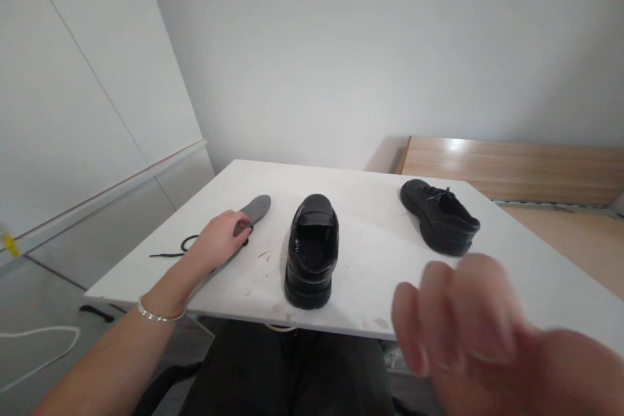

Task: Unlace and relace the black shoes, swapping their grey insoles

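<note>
My left hand (229,234) is at the left of the white table, over a grey insole (260,207) lying flat. Its thumb and fingers are pinched on a black shoelace (168,255), whose loose end trails left across the tabletop. A black shoe (316,283) without visible laces stands in the middle, heel towards me and tongue folded forward. Blurred by motion, my right hand (463,318) is raised close to the camera at the lower right. Its fingers are bent, and I cannot make out whether anything is in them.
A second black shoe (439,218), laced, stands at the right of the white table (365,214). Behind it is a wood-grain board (507,166) by the wall. White cabinet doors (92,78) rise along the left. The table's front edge is just before my lap.
</note>
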The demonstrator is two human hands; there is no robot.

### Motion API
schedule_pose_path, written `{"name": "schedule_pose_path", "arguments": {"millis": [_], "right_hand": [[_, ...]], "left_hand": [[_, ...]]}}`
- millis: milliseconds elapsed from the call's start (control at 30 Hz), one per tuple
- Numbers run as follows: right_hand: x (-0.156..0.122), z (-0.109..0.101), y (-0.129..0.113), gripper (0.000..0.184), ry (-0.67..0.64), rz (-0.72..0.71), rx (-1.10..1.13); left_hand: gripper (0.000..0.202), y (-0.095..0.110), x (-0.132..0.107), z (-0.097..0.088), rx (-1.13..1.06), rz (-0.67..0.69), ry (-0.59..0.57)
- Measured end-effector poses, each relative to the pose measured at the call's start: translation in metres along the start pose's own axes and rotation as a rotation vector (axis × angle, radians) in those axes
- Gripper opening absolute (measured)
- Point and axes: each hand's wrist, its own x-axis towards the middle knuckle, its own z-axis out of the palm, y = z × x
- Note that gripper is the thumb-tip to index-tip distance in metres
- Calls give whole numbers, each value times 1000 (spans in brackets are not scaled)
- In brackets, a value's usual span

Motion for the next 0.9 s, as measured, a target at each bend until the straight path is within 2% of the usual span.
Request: {"name": "schedule_pose_path", "arguments": {"millis": [67, 133, 200, 267, 300, 400, 500, 567, 600, 633, 667, 733, 767, 800, 833, 900], "right_hand": [[15, 21, -5, 19, 5, 53, 192], [23, 44, -7, 19, -23, 142, 312], [27, 67, -4, 15, -81, 299, 384], [29, 87, 2, 30, -108, 409, 479], [29, 96, 6, 37, -109, 433, 525], [31, 113, 14, 37, 26, 447, 660], [29, 113, 21, 38, 273, 545, 771], [26, 103, 22, 38, 340, 586, 787], [24, 97, 22, 36, 318, 583, 761], [22, 91, 20, 33, 238, 569, 715], [21, 85, 17, 31, 112, 557, 643], [18, 77, 11, 28, -146, 544, 457], [17, 76, 7, 27, -228, 537, 368], [16, 76, 3, 27, -265, 524, 293], [16, 78, 0, 35, -256, 504, 222], [15, 82, -5, 70, -199, 422, 60]], "left_hand": [[23, 8, -4, -11, 19, 43, 133], [20, 26, -14, -25, 36, 99, 359], [16, 53, -31, -39, 32, 197, 561], [11, 85, -52, -48, 2, 344, 668], [12, 100, -62, -49, -34, 428, 663], [20, 134, -85, -46, -228, 600, 455], [31, 142, -99, -46, -405, 629, 235], [29, 136, -104, -52, -499, 604, 240], [26, 132, -105, -55, -564, 570, 296], [26, 128, -105, -58, -649, 522, 344], [37, 125, -104, -59, -754, 477, 360], [78, 123, -99, -59, -1001, 415, 247], [90, 124, -96, -57, -1131, 390, 151], [90, 127, -92, -54, -1261, 360, 72], [81, 130, -90, -50, -1389, 315, 32], [51, 137, -86, -44, -1607, 201, 44]]}}
